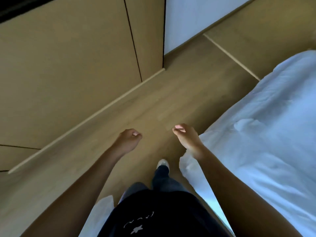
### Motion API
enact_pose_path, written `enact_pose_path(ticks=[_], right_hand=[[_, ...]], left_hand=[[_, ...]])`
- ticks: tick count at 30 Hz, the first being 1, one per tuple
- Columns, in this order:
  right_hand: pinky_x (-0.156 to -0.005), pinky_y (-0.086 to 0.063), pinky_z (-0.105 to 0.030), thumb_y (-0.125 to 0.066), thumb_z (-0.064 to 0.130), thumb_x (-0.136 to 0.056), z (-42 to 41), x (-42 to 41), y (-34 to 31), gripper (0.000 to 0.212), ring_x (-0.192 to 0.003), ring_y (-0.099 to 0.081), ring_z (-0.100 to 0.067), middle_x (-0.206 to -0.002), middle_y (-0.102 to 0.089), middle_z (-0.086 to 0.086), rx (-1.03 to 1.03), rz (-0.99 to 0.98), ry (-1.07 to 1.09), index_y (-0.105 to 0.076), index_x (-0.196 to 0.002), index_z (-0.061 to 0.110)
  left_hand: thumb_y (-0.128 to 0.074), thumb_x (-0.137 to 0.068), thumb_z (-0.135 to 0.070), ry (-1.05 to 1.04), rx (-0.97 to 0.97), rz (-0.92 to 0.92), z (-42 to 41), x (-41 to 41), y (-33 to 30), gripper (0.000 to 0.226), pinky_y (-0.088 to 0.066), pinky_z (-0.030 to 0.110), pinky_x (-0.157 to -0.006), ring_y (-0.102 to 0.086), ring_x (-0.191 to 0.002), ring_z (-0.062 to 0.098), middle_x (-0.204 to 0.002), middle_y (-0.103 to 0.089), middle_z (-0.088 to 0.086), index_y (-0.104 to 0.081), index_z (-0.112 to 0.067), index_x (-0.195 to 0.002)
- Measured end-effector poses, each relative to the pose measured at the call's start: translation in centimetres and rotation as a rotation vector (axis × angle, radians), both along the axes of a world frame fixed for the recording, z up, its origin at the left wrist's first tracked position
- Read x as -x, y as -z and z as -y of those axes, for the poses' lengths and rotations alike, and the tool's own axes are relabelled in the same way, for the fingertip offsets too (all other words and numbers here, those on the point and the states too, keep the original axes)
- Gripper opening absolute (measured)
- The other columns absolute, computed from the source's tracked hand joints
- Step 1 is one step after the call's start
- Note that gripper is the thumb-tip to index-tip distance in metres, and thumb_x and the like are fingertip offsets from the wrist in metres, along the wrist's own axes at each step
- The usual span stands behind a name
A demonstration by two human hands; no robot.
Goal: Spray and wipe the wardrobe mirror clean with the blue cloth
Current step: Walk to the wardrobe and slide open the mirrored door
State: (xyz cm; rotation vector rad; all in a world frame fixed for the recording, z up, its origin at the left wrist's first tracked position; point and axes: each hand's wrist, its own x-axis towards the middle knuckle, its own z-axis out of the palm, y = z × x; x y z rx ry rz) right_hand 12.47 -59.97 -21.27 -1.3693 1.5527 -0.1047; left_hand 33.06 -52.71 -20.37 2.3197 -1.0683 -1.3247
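Wood-toned wardrobe doors (68, 65) fill the left of the head view, their flat panels split by thin dark seams. No mirrored surface can be made out on them, and neither the blue cloth nor a spray bottle is seen anywhere in the view, so where they lie cannot be told.

Both bare arms are stretched forward and down over the floor. The left hand (130, 140) is held with its fingers loosely curled inward, and nothing is gripped in it. The right hand (185, 137) is likewise held with its fingers loosely bent and the thumb drawn in beside them, with nothing in its grasp. The two hands are kept apart, at about the same height in the view.

Beneath them a wooden floor (171, 103) of the same tan tone is seen, edged by a pale skirting strip (95, 115) along the foot of the wardrobe. A bed covered in white bedding (265, 125) is seen on the right, just beside the right forearm. A dark top (153, 214) with a pale printed motif, dark trousers (164, 180) and one light shoe (162, 163) are seen at the bottom centre. A white wall panel (191, 17) is seen beyond the wardrobe's far end.
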Motion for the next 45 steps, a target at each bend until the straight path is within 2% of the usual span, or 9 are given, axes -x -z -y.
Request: enact_pose_path(ticks=[8, 12, 16, 24, 28, 34, 40, 42, 45], right_hand=[[-0.097, -0.050, -0.040, -0.054, 0.029, -0.098, 10.7, 3.8, 0.2, 0.027, -0.104, -0.062, -0.022, -0.107, -0.065, -0.004, -0.047, 0.062, 0.282, -0.060, -0.118, 0.012], [-0.092, -0.050, -0.034, -0.054, 0.030, -0.098, 15.9, 4.5, 0.8, 0.032, -0.088, -0.057, -0.008, -0.093, -0.058, 0.009, -0.081, 0.123, 0.446, -0.056, -0.126, 0.016], [-0.095, -0.050, -0.036, -0.053, 0.031, -0.098, 24.0, 4.3, 1.0, 0.036, -0.098, -0.058, -0.013, -0.095, -0.056, 0.011, -0.053, 0.144, 0.569, -0.055, -0.130, 0.016], [-0.065, -0.044, -0.022, -0.053, 0.032, -0.098, 42.1, 2.4, -1.5, 0.033, -0.087, -0.059, -0.009, -0.097, -0.061, 0.006, 0.044, 0.191, 0.729, -0.059, -0.125, 0.015], [-0.066, -0.046, -0.022, -0.053, 0.031, -0.098, 48.3, 2.8, -2.2, 0.030, -0.086, -0.059, -0.010, -0.098, -0.062, 0.004, 0.060, 0.211, 0.774, -0.059, -0.123, 0.016], [-0.081, -0.047, -0.027, -0.054, 0.031, -0.097, 57.9, 6.1, -1.6, 0.032, -0.098, -0.059, -0.014, -0.102, -0.061, 0.005, 0.052, 0.190, 0.855, -0.059, -0.125, 0.015], [-0.070, -0.045, -0.022, -0.053, 0.031, -0.097, 70.5, 11.3, -0.2, 0.030, -0.096, -0.057, -0.010, -0.106, -0.060, 0.005, 0.067, 0.211, 0.850, -0.058, -0.124, 0.018], [-0.071, -0.045, -0.024, -0.053, 0.032, -0.097, 74.9, 13.5, 0.0, 0.030, -0.095, -0.057, -0.010, -0.109, -0.061, 0.003, 0.064, 0.203, 0.857, -0.058, -0.123, 0.019], [-0.073, -0.046, -0.025, -0.053, 0.033, -0.097, 81.3, 17.3, -0.3, 0.029, -0.095, -0.057, -0.011, -0.109, -0.060, 0.004, 0.063, 0.203, 0.875, -0.058, -0.122, 0.019]], left_hand=[[-0.054, -0.095, -0.024, 0.265, 0.060, 0.038, 16.3, 2.7, -0.2, 0.021, -0.039, 0.024, -0.063, -0.057, -0.092, 0.021, -0.102, -0.060, 0.005, -0.063, -0.007, -0.105], [-0.053, -0.095, -0.025, 0.375, 0.077, 0.022, 24.8, 3.5, 1.1, 0.024, -0.037, 0.023, -0.074, -0.055, -0.092, 0.018, -0.105, -0.063, 0.008, -0.063, -0.007, -0.105], [-0.052, -0.096, -0.030, 0.494, 0.058, -0.036, 34.2, 3.9, 1.5, 0.031, -0.041, 0.026, -0.077, -0.057, -0.097, 0.018, -0.111, -0.062, 0.005, -0.063, -0.006, -0.112], [-0.050, -0.097, -0.031, 0.689, 0.115, -0.017, 54.6, 3.6, -2.0, 0.029, -0.039, 0.026, -0.076, -0.057, -0.099, 0.021, -0.105, -0.062, 0.006, -0.063, -0.008, -0.109], [-0.051, -0.097, -0.032, 0.753, 0.121, -0.007, 61.8, 4.0, -2.6, 0.031, -0.042, 0.029, -0.080, -0.058, -0.101, 0.023, -0.107, -0.063, 0.008, -0.064, -0.007, -0.110], [-0.048, -0.098, -0.036, 0.822, 0.078, 0.019, 71.9, 6.9, -2.3, 0.034, -0.037, 0.026, -0.080, -0.051, -0.098, 0.013, -0.110, -0.057, 0.001, -0.060, -0.011, -0.118], [-0.045, -0.100, -0.034, 0.831, 0.103, 0.001, 84.4, 12.3, -1.7, 0.034, -0.038, 0.025, -0.076, -0.051, -0.093, 0.010, -0.116, -0.058, 0.001, -0.057, -0.013, -0.123], [-0.045, -0.100, -0.032, 0.828, 0.110, 0.007, 89.1, 14.7, -1.9, 0.035, -0.035, 0.023, -0.081, -0.048, -0.099, 0.009, -0.117, -0.056, 0.000, -0.056, -0.012, -0.127], [-0.044, -0.101, -0.031, 0.856, 0.132, 0.040, 96.1, 18.8, -2.6, 0.035, -0.036, 0.022, -0.075, -0.045, -0.097, 0.008, -0.118, -0.056, 0.002, -0.055, -0.011, -0.127]])
